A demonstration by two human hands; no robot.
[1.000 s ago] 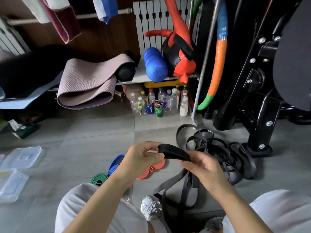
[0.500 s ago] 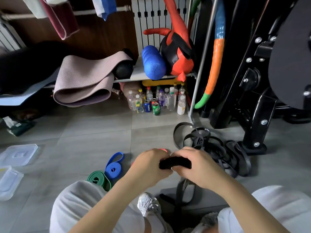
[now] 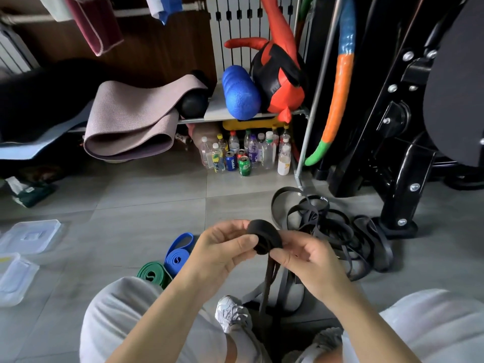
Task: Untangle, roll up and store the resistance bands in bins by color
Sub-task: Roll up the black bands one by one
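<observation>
Head view, first speaker: where is the black band right now?

Second speaker: Up off the floor (image 3: 144,218), between the two hands. Its rolled part (image 3: 264,237) is a small coil. The left hand (image 3: 222,247) has fingers and thumb curled round it. The right hand (image 3: 309,260) pinches the coil's right edge. The loose tail (image 3: 267,281) hangs down between the knees.

First speaker: How will it handle?

Second speaker: Light, soft and flat, I'd judge, and rubbery enough to grip rather than slip. It looks springy too, so the coil may unwind if released. I'd hold it across the flat sides, thumb on the outer wrap, and feed the tail taut.

First speaker: And the rest?

Second speaker: A black tangle (image 3: 327,226) lies just beyond, to the right. The blue roll (image 3: 178,255) and green roll (image 3: 152,273) sit on the near left. The clear bins (image 3: 28,234) are well apart at far left.
</observation>
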